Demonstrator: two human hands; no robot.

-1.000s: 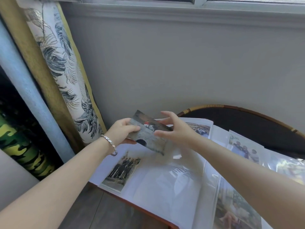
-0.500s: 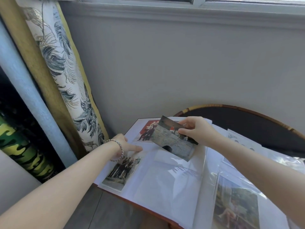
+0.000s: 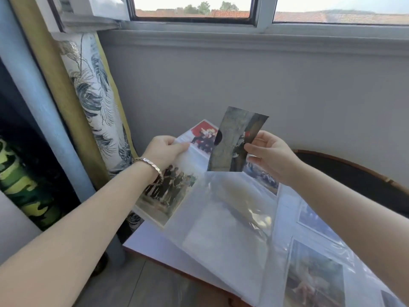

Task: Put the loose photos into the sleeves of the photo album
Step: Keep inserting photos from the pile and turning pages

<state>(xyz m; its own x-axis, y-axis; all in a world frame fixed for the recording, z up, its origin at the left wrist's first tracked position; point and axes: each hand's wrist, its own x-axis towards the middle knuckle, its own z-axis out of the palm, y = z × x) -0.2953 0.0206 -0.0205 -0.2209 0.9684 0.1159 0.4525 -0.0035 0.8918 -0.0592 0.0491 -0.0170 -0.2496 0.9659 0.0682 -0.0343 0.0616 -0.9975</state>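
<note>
Two empty clear plastic sleeves [image 3: 223,220] faced up nearest; beyond, the left hand [image 3: 164,151] had shifted to pinch the white album page [image 3: 190,165], lifting it, while the right hand [image 3: 269,155] had raised the pinched loose photo [image 3: 232,140], uninserted

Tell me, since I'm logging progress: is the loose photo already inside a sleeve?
No, the right hand holds the loose photo in the air above the album page.
</note>
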